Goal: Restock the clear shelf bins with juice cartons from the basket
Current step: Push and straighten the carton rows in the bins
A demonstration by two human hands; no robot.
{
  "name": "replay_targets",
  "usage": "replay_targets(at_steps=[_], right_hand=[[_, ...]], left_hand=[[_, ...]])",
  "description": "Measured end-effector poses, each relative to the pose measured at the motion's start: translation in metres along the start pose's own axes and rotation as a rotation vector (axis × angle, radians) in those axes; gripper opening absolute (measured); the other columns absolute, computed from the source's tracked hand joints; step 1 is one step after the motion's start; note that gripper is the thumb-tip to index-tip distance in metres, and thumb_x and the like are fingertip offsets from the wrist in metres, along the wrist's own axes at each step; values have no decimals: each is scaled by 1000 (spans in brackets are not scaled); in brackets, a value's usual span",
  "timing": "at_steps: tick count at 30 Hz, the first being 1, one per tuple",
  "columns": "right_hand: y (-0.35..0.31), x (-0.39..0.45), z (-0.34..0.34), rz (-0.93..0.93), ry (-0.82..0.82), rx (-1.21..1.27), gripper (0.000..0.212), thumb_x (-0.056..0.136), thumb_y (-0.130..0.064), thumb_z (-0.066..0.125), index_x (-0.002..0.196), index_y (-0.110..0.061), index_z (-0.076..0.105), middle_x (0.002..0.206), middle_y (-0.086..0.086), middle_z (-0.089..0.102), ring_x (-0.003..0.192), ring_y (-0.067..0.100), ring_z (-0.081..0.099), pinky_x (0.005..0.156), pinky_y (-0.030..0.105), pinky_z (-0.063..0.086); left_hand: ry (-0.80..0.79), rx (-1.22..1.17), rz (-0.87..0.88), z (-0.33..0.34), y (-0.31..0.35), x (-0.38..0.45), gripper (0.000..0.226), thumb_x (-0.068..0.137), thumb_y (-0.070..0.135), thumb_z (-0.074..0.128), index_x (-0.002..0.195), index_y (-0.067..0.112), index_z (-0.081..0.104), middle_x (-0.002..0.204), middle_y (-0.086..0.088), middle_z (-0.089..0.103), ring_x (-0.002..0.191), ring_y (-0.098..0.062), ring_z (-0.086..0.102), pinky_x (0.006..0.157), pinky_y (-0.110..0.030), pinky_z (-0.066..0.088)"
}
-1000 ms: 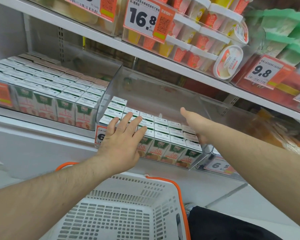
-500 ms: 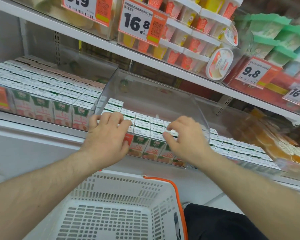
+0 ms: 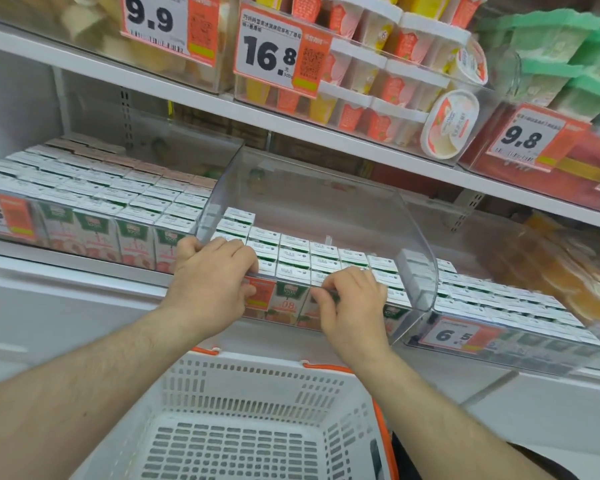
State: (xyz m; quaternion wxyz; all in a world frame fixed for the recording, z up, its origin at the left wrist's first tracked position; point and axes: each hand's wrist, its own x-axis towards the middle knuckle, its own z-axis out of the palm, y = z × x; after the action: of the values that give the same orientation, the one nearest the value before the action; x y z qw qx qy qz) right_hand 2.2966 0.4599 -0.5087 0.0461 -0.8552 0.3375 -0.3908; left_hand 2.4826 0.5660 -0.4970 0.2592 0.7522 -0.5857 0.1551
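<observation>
The middle clear shelf bin (image 3: 417, 258) holds several rows of white-topped juice cartons (image 3: 323, 252) with green and orange fronts. My left hand (image 3: 210, 282) grips the bin's front rim at its left corner, fingers curled over the edge. My right hand (image 3: 352, 303) grips the same front rim further right, fingers hooked over it. Below my arms sits the white basket (image 3: 243, 386) with orange handles; the part of its inside that shows holds no cartons.
A full clear bin of cartons (image 3: 84, 195) stands to the left and another (image 3: 499, 306) to the right, with a 6.5 price tag (image 3: 452, 336). The upper shelf (image 3: 291, 126) carries pudding cups and price tags. A white ledge (image 3: 66, 289) runs below the bins.
Both hands came down from flat over the cartons to the front rim of the middle bin and curled onto it. The view moved closer to the shelf.
</observation>
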Motion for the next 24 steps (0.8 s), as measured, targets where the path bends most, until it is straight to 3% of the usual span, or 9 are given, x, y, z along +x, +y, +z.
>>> replay_targets(at_steps=[3, 9, 24], right_hand=[[-4, 12, -2, -2, 0, 9, 18, 81, -27, 65, 70, -24, 51, 74, -10, 49, 76, 16, 44, 69, 28, 14], [0, 44, -5, 0, 3, 24, 25, 82, -19, 74, 69, -23, 53, 73, -12, 47, 77, 13, 42, 71, 26, 16], [13, 63, 17, 77, -37, 21, 21, 85, -23, 75, 72, -20, 59, 76, -10, 52, 81, 12, 46, 81, 27, 21]], left_hand=[[44, -6, -1, -4, -5, 8, 37, 57, 21, 90, 78, 27, 60, 79, 13, 60, 81, -20, 60, 75, -33, 17], [41, -20, -59, -9, -5, 34, 20, 80, 29, 74, 95, 30, 60, 101, 15, 58, 106, -14, 49, 85, -34, 15], [-24, -18, -133, 10, -9, 55, 27, 86, 35, 69, 90, 38, 43, 100, 21, 46, 107, -8, 43, 89, -33, 13]])
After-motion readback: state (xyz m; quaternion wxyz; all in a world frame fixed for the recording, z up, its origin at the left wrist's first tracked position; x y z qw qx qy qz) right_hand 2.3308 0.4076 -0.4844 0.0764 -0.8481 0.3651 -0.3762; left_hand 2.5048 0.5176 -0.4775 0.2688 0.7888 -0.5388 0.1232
